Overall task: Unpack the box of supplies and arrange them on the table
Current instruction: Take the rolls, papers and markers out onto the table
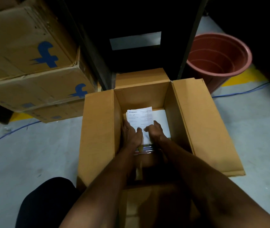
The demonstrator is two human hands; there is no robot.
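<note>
An open cardboard box (98,129) stands on the floor in front of me with its flaps spread out. Both my arms reach down into it. My left hand (131,134) and my right hand (155,131) grip the near end of a printed white paper slip (140,118). The slip lies on a clear plastic packet with coloured contents (145,148). A white flat item (161,118) lies beneath, against the box's far right inner wall. The rest of the box's bottom is in shadow.
Stacked cardboard cartons with a blue logo (32,51) stand at the left. A reddish plastic bucket (218,58) sits at the right rear. A dark rack or table frame (135,22) rises behind the box. A blue cable (12,132) runs across the grey floor. My knee (47,203) is lower left.
</note>
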